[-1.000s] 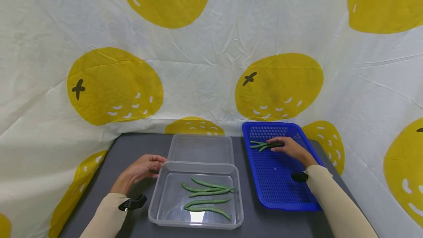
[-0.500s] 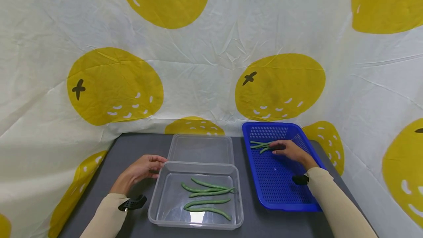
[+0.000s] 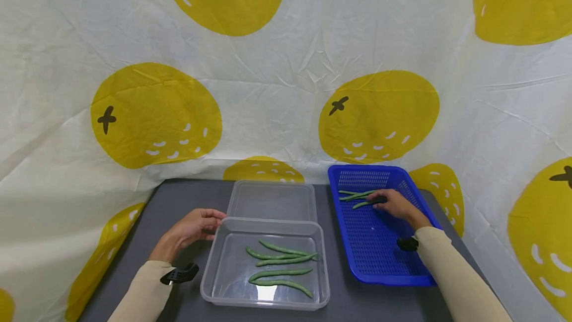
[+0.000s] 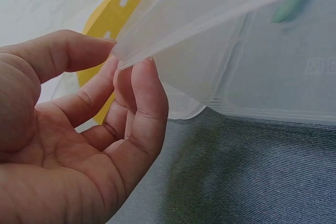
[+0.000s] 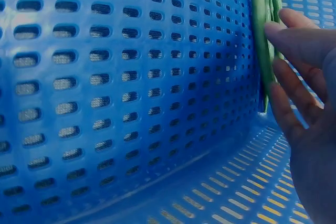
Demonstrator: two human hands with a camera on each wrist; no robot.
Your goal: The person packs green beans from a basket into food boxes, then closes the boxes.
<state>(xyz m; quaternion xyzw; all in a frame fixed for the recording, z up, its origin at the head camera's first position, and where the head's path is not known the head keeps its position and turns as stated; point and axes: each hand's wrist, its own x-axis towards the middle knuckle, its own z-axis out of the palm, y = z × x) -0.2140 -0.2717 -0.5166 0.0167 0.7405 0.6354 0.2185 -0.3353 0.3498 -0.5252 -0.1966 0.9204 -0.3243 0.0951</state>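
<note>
My left hand (image 3: 189, 228) pinches the rim of a clear plastic container (image 4: 231, 19) at its far left corner, thumb on one side and fingers on the other. Several green beans (image 3: 286, 273) lie inside that container. Over in the blue basket (image 3: 380, 250), my right hand (image 3: 395, 205) has its thumb and fingers at a green bean (image 3: 360, 205) near the far left side. Two or so more green beans (image 3: 348, 196) lie just beyond it, partly covered by the fingers. From the right wrist, the thumb tip overlaps the beans (image 5: 259, 19) against the basket's perforated plastic.
A clear lid (image 3: 272, 200) lies flat behind the container on the dark grey table (image 3: 187, 194). The basket stands to the container's right, with a strip of table between them. A white cloth (image 3: 268, 118) with yellow fruit prints hangs behind and at the sides.
My right hand has drawn slightly right and toward me, showing more of the beans; the nearest bean has shifted slightly with it. The left hand and container have stayed put.
</note>
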